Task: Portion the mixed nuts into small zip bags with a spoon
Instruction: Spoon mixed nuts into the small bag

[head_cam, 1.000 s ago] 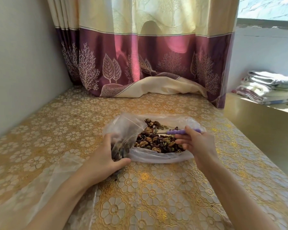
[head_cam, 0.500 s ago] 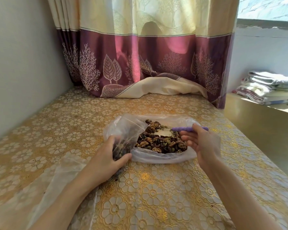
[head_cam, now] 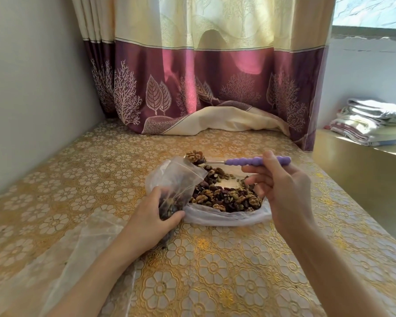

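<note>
Tip the loaded spoon (head_cam: 238,160) over the mouth of the small zip bag (head_cam: 177,179), keeping the bowl level until it is above the opening, since the heaped walnuts sit just beside the rim and could spill. The large bag of mixed nuts (head_cam: 224,197) lies open on the patterned table (head_cam: 78,179), touching the zip bag. The right hand (head_cam: 281,186) pinches the purple handle, lower fingers spread. The left hand (head_cam: 153,216) grips the zip bag's lower part. Empty plastic bags (head_cam: 78,248) lie near left; a curtain (head_cam: 204,88) hangs behind, clear of the work.
</note>
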